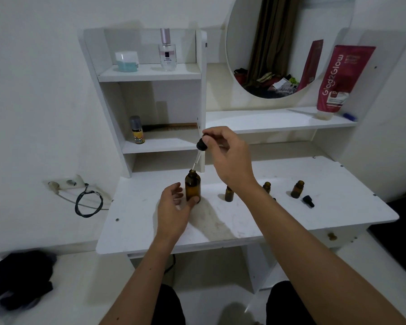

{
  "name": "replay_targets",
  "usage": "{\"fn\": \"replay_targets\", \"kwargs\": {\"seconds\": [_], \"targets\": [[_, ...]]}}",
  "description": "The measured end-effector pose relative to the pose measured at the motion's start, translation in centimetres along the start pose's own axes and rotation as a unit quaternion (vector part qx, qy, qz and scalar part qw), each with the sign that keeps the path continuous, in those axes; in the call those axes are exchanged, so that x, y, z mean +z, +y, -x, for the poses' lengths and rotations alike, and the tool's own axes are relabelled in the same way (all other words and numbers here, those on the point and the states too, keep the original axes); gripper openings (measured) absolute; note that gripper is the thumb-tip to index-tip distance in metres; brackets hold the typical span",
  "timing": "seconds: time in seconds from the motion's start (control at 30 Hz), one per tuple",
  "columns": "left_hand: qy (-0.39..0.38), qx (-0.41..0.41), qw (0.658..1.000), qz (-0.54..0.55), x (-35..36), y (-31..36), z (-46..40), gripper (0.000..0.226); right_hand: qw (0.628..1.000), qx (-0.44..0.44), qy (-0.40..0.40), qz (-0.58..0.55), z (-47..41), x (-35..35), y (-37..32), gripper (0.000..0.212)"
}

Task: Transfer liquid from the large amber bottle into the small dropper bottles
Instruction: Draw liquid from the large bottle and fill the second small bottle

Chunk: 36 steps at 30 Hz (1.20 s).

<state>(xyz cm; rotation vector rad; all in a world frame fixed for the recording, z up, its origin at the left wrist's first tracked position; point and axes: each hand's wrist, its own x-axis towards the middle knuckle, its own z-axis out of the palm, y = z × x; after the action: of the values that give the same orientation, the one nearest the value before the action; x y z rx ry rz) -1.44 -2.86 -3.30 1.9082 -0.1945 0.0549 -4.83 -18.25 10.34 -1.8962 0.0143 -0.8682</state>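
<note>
Across the white counter (256, 221), largest first: shelf unit (150, 113) at the back left corner, round mirror (288, 43) behind, red tube (342, 78) leaning on the back ledge at right.

Large amber bottle (193, 188): upright near the middle of the counter, toward its left half, cap off. Left hand (174, 205) steadies it low down; thumb presses the base, other fingers loosely curled just beside the glass, not clearly wrapped round it.

Right hand (225, 156): raised above the bottle, fingers pinching the black bulb of a dropper (198, 151). Glass tube slants down-left, tip at the bottle's mouth. Whether the tube carries liquid, cannot tell.

Small dropper bottles: three, open, standing along the right half of the counter. One (229, 194) just right of the large bottle, partly behind the right forearm; a second (266, 186) past the wrist; a third (297, 189) further right. Loose black dropper cap (308, 201) lying beside the third.

Step, as judged: drawing from or lifting out of the large bottle; no small bottle clearly filled.

Risks:
- Left-hand hold is light; a knock from the slanted tube against the rim could tip the bottle.
- Right forearm passes close over the nearest small bottle; sweeping right could topple it.
- Squeezing the bulb in transit would drip on the counter.
- Narrow mouths: a slanted tip may miss.
</note>
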Motion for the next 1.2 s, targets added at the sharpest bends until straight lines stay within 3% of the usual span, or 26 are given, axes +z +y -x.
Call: {"fn": "replay_targets", "kwargs": {"seconds": [0.27,0.5,0.7,0.9,1.2], "targets": [[0.071,-0.026,0.995,0.06,1.7,1.1,2.8,0.062,0.998,-0.008,0.055,-0.029,2.3,-4.6,0.9,0.023],[-0.041,0.032,0.998,0.045,6.8,2.8,5.9,0.032,0.994,0.045,0.1,0.006,4.3,-10.9,4.1,0.021],[-0.151,0.082,0.985,0.018,12.1,4.8,6.1,0.038,0.986,0.081,0.14,0.048,4.7,-15.0,6.1,0.017],[-0.151,0.082,0.985,0.01,15.4,5.8,4.7,0.046,0.983,0.084,0.148,0.062,4.6,-16.4,7.5,0.016],[-0.152,0.094,0.984,0.014,17.4,6.2,2.2,0.034,0.984,0.057,0.155,0.063,3.7,-15.8,9.2,0.015]]}}
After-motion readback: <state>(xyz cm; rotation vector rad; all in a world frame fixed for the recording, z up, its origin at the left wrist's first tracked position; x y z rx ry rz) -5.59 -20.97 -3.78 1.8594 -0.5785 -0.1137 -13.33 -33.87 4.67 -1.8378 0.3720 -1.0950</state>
